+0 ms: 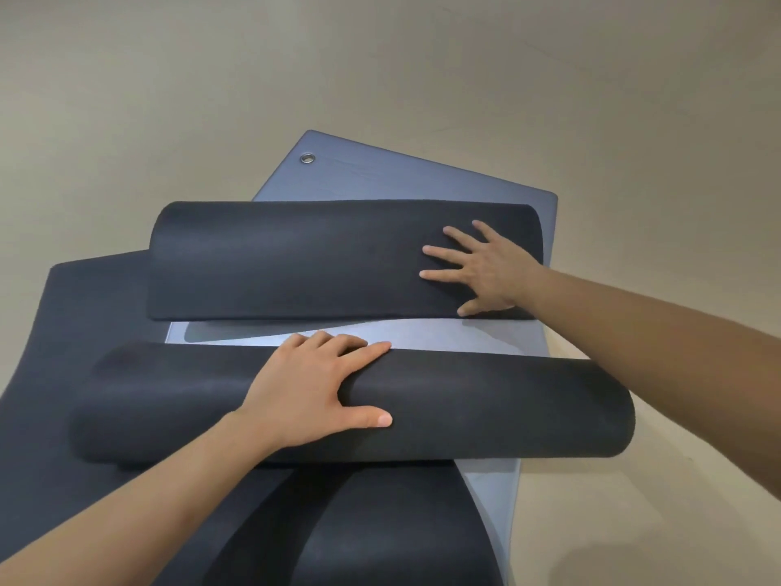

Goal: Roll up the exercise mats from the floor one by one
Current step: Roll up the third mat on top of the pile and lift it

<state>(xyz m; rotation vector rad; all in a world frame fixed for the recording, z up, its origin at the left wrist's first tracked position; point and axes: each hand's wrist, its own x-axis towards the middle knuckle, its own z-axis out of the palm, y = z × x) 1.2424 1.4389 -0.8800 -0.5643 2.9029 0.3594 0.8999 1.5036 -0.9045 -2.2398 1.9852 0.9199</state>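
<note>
Plain beige floor [126, 99] all round, seen from above. Flat on it: grey-blue mat [380, 175] w/ metal grommet [307, 158] near far-left corner, set at an angle. Across the middle of that, far black mat [274, 260], far edge curled over into a low hump, near edge lying loose on the grey. R hand [486, 268] laid flat on right end of that hump, palm down, fingers straight & fanned wide, thumb toward near edge; pressing, not gripping. Closer in, black roll [486, 408], thick, lying crosswise, right end over grey-blue mat, left end over flat black mat [63, 332] spread on floor at left. L hand [308, 387] on top of roll approx mid-length, fingers bent over far crest, index stretched out along it, thumb splayed on near side; gripping roll. Both forearms bare. Below roll, more black sheet [380, 522] running toward camera w/ a raised fold; can't tell if same piece as roll. Hands well apart, strip of grey showing btwn the two black pieces.
</note>
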